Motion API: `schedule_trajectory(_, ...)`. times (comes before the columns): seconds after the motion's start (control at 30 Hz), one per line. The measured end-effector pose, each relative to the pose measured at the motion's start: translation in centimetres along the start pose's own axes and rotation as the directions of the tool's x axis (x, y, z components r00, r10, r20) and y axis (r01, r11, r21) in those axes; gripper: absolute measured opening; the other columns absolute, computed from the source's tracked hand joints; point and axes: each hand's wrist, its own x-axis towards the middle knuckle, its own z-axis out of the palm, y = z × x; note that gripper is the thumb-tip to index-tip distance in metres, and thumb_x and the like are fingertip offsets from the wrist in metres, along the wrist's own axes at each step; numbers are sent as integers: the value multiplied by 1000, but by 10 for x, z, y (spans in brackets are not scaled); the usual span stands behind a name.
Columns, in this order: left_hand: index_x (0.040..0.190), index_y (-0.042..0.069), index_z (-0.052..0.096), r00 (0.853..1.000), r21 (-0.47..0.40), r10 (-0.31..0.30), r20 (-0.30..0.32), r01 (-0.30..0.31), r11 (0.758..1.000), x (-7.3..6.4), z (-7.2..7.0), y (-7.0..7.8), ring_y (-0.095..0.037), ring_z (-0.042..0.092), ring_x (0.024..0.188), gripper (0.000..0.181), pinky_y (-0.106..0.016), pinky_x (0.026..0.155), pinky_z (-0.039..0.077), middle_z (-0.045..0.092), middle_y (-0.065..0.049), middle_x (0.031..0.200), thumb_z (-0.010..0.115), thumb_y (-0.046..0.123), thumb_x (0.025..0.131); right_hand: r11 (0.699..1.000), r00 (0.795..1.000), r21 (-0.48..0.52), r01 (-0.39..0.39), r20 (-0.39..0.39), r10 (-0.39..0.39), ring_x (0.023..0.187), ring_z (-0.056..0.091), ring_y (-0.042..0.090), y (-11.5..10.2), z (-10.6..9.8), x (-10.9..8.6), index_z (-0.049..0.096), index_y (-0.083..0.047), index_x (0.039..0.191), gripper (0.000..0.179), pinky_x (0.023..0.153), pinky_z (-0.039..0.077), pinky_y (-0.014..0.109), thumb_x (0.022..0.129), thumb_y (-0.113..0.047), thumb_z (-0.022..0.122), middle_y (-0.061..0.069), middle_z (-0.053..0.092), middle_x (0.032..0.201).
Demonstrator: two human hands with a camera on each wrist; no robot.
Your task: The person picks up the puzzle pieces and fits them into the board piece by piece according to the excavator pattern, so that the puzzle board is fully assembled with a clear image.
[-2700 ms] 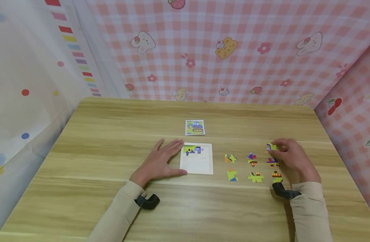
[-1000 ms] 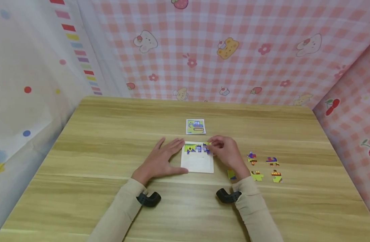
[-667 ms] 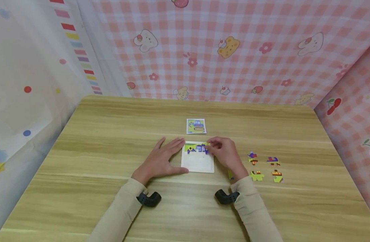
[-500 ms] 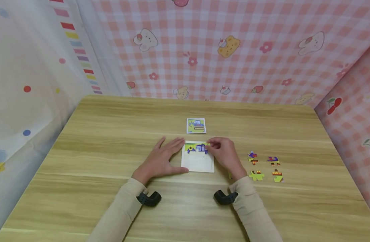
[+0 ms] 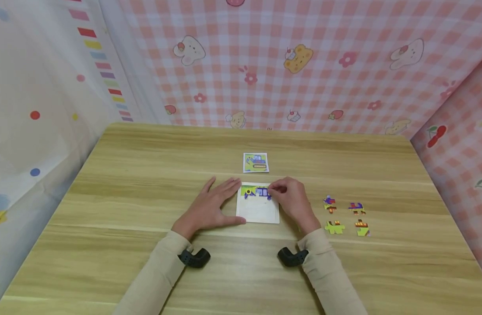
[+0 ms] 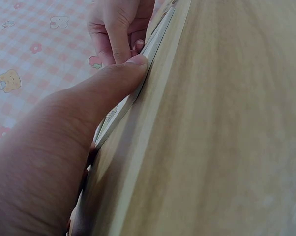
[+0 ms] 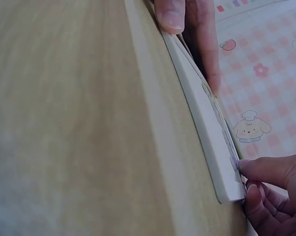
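Note:
A white square puzzle tray [image 5: 258, 214] lies mid-table, with joined green, yellow and purple puzzle pieces [image 5: 249, 191] along its top row. My left hand [image 5: 207, 208] spreads along the tray's left side, its fingertips at the upper left corner and its thumb by the lower left. In the left wrist view the left thumb [image 6: 111, 86] rests on the tray's edge. My right hand [image 5: 292, 199] pinches a puzzle piece [image 5: 263, 192] at the tray's top right corner; its fingers hide part of that piece.
Several loose puzzle pieces [image 5: 335, 227] lie on the table right of my right hand. My right hand and forearm hide the spot nearer the tray. Behind the tray lies a small picture card [image 5: 255, 162] of a digger. A checked cloth [image 5: 264, 87] hangs behind the table.
My right hand has carried a puzzle piece from the right-hand group to the tray's top right corner. The piece has settled closer against the top row. My left hand stays at the tray.

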Motion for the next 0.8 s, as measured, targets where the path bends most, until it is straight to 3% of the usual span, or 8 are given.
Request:
schedule_trajectory(0.27, 165, 17, 25, 1000, 0, -14, 16, 14, 1000, 0, -1, 0, -13, 18, 157, 109, -47, 128, -4, 22, 6, 170, 59, 81, 84, 999, 999, -31, 37, 17, -37, 95, 65, 25, -3, 1, -2, 80, -1, 103, 10, 83, 57, 39, 96, -3, 73, 12, 72, 103)
schedule_trajectory(0.53, 165, 17, 25, 1000, -3, -19, 26, 19, 1000, 0, -3, 2, -13, 17, 157, 109, -46, 128, -5, 21, 7, 170, 59, 81, 84, 990, 992, -110, 85, 106, -74, 85, 56, 22, -5, -3, -2, 79, -2, 113, 24, 69, 49, 31, 92, -13, 81, 9, 64, 98)
schedule_trajectory(0.8, 165, 17, 25, 999, -5, -20, 26, 20, 1000, 0, -1, 1, -13, 17, 157, 109, -46, 128, -5, 21, 7, 170, 59, 81, 84, 987, 989, -135, 85, 128, -67, 86, 55, 22, -7, -3, -3, 77, -2, 119, 29, 68, 48, 30, 93, -14, 80, 10, 63, 102)
